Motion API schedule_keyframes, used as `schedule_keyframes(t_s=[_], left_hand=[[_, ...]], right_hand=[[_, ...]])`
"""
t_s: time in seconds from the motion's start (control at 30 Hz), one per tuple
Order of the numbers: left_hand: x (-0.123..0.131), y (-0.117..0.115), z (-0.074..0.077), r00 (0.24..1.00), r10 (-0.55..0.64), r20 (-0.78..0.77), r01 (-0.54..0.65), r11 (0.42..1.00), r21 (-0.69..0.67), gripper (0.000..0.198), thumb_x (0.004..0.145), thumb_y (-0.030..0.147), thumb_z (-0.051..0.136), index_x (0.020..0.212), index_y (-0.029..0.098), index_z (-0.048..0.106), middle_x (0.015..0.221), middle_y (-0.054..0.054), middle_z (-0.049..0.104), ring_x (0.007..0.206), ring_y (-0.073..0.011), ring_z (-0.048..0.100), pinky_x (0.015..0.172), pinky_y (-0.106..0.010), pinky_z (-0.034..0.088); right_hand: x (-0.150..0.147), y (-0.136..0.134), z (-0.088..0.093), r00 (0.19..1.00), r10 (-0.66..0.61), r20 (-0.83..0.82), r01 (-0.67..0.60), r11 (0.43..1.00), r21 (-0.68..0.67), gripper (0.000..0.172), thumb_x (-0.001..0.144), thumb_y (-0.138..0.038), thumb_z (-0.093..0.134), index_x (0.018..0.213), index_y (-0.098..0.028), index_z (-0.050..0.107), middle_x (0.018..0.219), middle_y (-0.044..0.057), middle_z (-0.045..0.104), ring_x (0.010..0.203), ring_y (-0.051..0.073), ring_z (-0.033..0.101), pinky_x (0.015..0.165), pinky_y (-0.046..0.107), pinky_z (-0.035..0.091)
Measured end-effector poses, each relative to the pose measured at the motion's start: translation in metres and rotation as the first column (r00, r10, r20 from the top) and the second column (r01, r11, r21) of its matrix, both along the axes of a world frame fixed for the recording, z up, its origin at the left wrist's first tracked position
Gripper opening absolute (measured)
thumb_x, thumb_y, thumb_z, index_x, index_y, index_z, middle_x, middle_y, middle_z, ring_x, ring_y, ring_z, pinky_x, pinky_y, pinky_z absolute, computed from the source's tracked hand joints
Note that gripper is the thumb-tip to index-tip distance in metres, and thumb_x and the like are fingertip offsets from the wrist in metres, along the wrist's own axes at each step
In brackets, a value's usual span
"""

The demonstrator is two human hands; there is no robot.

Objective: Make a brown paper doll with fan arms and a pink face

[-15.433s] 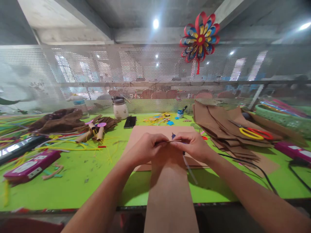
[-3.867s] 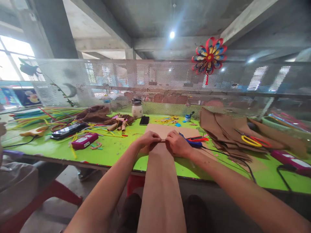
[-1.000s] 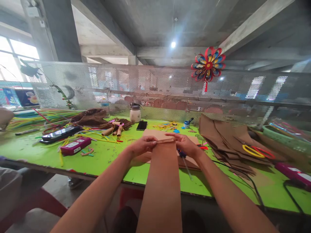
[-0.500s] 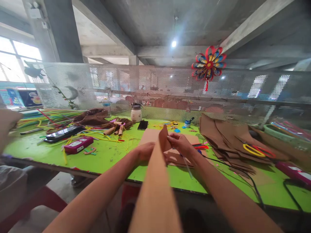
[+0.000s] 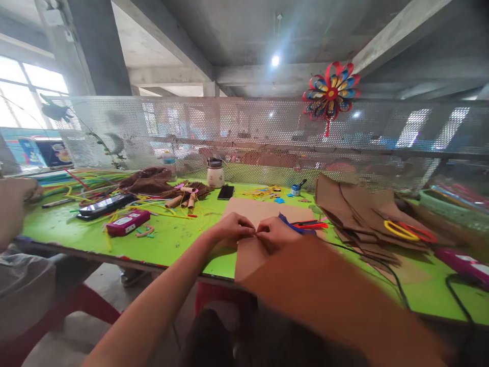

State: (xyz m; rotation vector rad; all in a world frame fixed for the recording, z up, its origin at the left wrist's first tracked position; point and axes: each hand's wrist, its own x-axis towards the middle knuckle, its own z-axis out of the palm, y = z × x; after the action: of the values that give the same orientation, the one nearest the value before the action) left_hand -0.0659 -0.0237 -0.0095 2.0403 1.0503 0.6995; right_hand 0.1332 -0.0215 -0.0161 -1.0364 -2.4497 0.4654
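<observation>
My left hand (image 5: 234, 227) and my right hand (image 5: 278, 232) meet over the table, fingertips pinched together on the edge of a brown paper sheet (image 5: 324, 298). The sheet's long free part sweeps toward me and to the right, smeared by motion, and covers most of my right forearm. Under the hands lies flat brown paper (image 5: 248, 206). A blue-handled tool (image 5: 294, 226) and a red-and-black one (image 5: 315, 225) rest just right of my right hand, partly hidden.
Brown paper pieces (image 5: 355, 216) are stacked at the right, with yellow-and-red-handled scissors (image 5: 401, 231) on top. A jar (image 5: 215, 174), phone (image 5: 225, 192) and small blue pot (image 5: 295, 189) stand farther back. Leftward lie a magenta box (image 5: 128, 222) and another person's arm (image 5: 13, 209).
The sheet's free part has swung from upright in the middle to slanting right. My hands have come together at its edge. The other person's hand has come into view at left.
</observation>
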Motion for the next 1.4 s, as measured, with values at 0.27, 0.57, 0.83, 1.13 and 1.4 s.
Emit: schedule_keyframes(t_s=[0.27, 0.57, 0.83, 1.13, 1.4], left_hand=[[-0.002, 0.004, -0.008, 0.966, 0.027, -0.256, 0.036, 0.971, 0.238, 0.021, 0.073, 0.029, 0.06, 0.083, 0.012, 0.069, 0.076, -0.004, 0.066, 0.07, -0.0141, 0.057, 0.062, -0.022, 0.041], [0.004, 0.004, -0.01, 0.927, 0.029, -0.373, 0.129, 0.911, 0.392, 0.012, 0.075, 0.023, 0.059, 0.078, 0.016, 0.069, 0.075, -0.003, 0.06, 0.075, -0.0142, 0.052, 0.07, -0.023, 0.037], [0.001, 0.002, -0.011, 0.932, 0.028, -0.362, 0.134, 0.899, 0.416, 0.015, 0.076, 0.021, 0.055, 0.075, 0.017, 0.07, 0.072, -0.004, 0.057, 0.069, -0.0138, 0.051, 0.064, -0.022, 0.037], [-0.003, -0.001, -0.01, 0.95, 0.024, -0.311, 0.097, 0.924, 0.369, 0.022, 0.071, 0.013, 0.052, 0.079, 0.018, 0.071, 0.073, -0.004, 0.059, 0.069, -0.0139, 0.05, 0.064, -0.023, 0.036], [-0.009, 0.002, -0.011, 0.939, -0.035, -0.344, 0.168, 0.915, 0.366, 0.036, 0.065, 0.005, 0.047, 0.087, 0.02, 0.072, 0.08, -0.005, 0.061, 0.072, -0.0153, 0.052, 0.065, -0.024, 0.037]], right_hand=[[-0.006, -0.004, -0.007, 0.996, -0.057, 0.072, 0.05, 0.994, 0.094, 0.015, 0.079, -0.024, 0.057, 0.081, -0.015, 0.069, 0.073, 0.006, 0.067, 0.068, 0.015, 0.059, 0.061, 0.024, 0.041], [0.001, 0.002, -0.006, 0.993, -0.004, 0.116, -0.009, 0.994, 0.107, 0.015, 0.076, -0.016, 0.058, 0.084, -0.015, 0.071, 0.08, 0.005, 0.068, 0.072, 0.013, 0.059, 0.066, 0.02, 0.041], [0.007, 0.001, -0.002, 0.987, 0.022, 0.161, -0.039, 0.994, 0.1, 0.02, 0.072, -0.008, 0.055, 0.083, -0.015, 0.071, 0.083, 0.005, 0.068, 0.078, 0.015, 0.059, 0.069, 0.021, 0.041], [0.013, -0.004, -0.002, 0.973, 0.002, 0.232, -0.026, 0.994, 0.102, 0.026, 0.071, -0.007, 0.054, 0.093, -0.015, 0.065, 0.085, 0.006, 0.067, 0.074, 0.015, 0.058, 0.06, 0.02, 0.038], [0.016, -0.009, 0.004, 0.942, -0.033, 0.335, -0.017, 0.989, 0.145, 0.022, 0.065, -0.005, 0.055, 0.081, -0.015, 0.067, 0.081, 0.007, 0.066, 0.074, 0.017, 0.056, 0.06, 0.022, 0.035]])
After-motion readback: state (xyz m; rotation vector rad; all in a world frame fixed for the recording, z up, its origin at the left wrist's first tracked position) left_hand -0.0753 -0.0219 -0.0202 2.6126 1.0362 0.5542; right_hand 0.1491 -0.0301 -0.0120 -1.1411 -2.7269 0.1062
